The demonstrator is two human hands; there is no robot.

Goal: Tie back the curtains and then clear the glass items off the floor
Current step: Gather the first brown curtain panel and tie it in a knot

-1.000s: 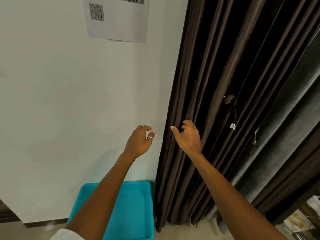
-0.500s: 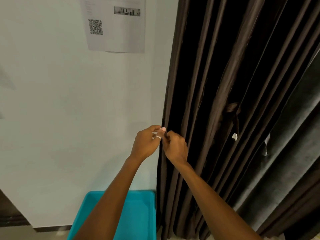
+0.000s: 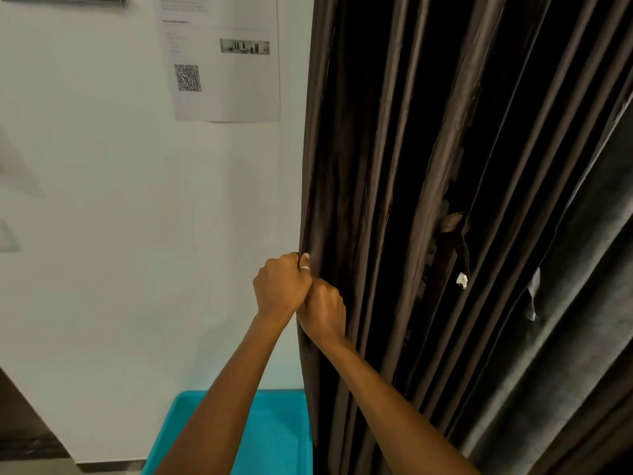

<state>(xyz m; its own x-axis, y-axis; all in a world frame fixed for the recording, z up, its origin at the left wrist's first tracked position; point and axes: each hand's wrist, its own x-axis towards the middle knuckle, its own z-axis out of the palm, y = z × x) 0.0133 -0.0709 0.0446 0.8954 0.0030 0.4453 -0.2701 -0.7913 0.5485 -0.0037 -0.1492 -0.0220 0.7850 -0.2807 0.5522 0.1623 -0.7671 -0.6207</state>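
You're on the tie-back step: your left hand (image 3: 279,286) and right hand (image 3: 323,311) both grip the curtain (image 3: 383,200) edge by the wall (image 3: 102,234). Next, gather its folds sideways.

the person's two arms are slim, and the left forearm (image 3: 222,406) and the right forearm (image 3: 394,395) are bare along all of their visible length, down to the lower edge of the view. the left hand (image 3: 279,289) wears one ring (image 3: 305,268), a thin, plain, silver-coloured band that catches the light; which finger it sits on cannot be told. the right hand (image 3: 323,308) shows only its bare back and knuckles
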